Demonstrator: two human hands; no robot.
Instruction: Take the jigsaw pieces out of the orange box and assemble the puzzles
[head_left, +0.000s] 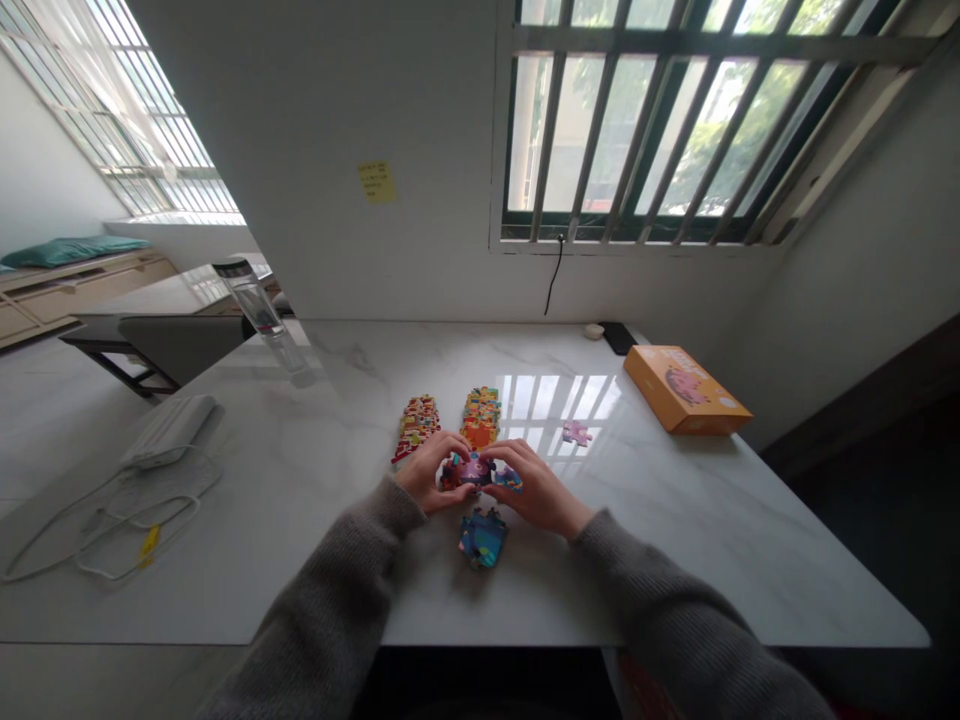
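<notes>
My left hand (pixel 432 476) and my right hand (pixel 538 490) meet over the table with curled fingers. Between them are pink and dark jigsaw puzzle pieces (pixel 475 470), gripped from both sides; the fingers partly hide them. Blue and yellow pieces (pixel 509 479) show under my right fingers. Just in front of my hands lies a blue stack of puzzle pieces (pixel 482 538). Beyond my left hand is a red and cream row of puzzle pieces (pixel 418 424), and beside it an orange and yellow row of pieces (pixel 481 415). A lone pink puzzle piece (pixel 577 433) lies further right.
An orange box (pixel 684 390) stands at the right, near a black phone-like slab (pixel 619 338) and a small white object (pixel 593 331). At the left are a clear bottle (pixel 253 298), a white device (pixel 174 430) and a looped white cable (pixel 161 515). The white table (pixel 315 560) ends close to me.
</notes>
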